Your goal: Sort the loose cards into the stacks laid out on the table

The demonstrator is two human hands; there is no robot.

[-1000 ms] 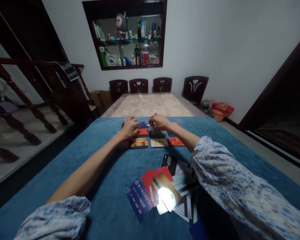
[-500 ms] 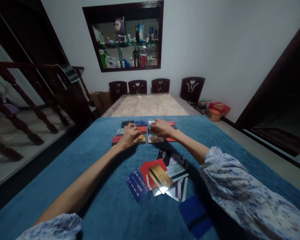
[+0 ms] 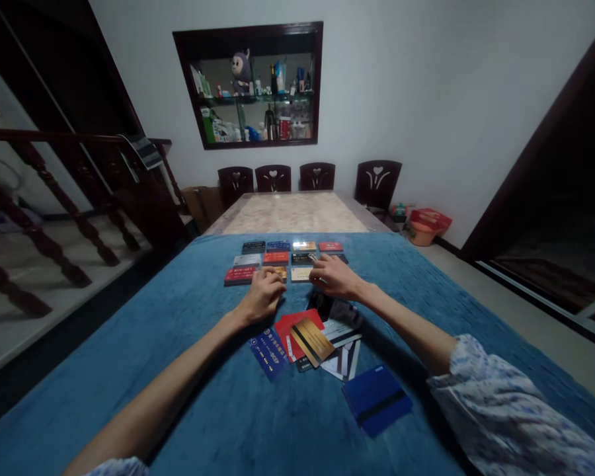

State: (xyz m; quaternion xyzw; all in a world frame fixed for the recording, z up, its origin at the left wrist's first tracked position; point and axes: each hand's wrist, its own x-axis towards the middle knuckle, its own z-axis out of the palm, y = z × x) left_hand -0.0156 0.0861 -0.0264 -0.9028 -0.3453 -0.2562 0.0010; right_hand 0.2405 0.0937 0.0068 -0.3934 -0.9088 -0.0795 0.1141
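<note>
Several plastic cards lie in neat rows on a blue cloth. Nearer to me sits a loose pile of cards, with a gold card on top and a dark blue one at its left. My left hand hovers between the rows and the pile, fingers curled, with nothing seen in it. My right hand sits over the right end of the near row, fingers bent downward; what it holds, if anything, is hidden. A dark blue wallet lies at the near right.
Beyond the cloth the table has a marble-patterned top with several dark chairs at its far end. A wall cabinet holds bottles and a plush toy. A wooden stair railing runs along the left.
Both hands have drawn back toward me from the far rows of cards to the near row and the pile. The view has tilted, so the blue wallet now shows fully.
</note>
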